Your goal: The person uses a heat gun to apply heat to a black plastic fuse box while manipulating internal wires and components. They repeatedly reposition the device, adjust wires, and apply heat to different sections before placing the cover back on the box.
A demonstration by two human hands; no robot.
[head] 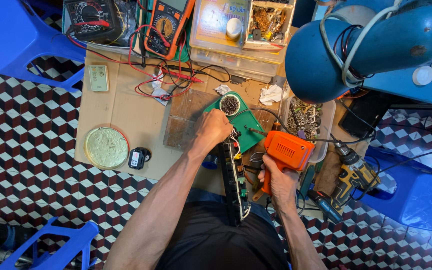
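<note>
Both hands work at the near edge of the flat brown cardboard sheet (121, 107): the left hand (215, 127) pinches the long black circuit board (235, 182) steady on end, so the right hand (277, 182), gripping the orange pistol-shaped soldering gun (286, 150), can bring its tip to the board's top.

Orange multimeter (167, 25), grey screen; yellow-labelled clear box (218, 22) beside it (top edge).

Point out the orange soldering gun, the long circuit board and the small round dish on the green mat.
orange soldering gun (287, 150), head view, on its orange body.
long circuit board (235, 180), head view, on its middle stretch.
small round dish (230, 104), head view, on its dark contents.
</note>
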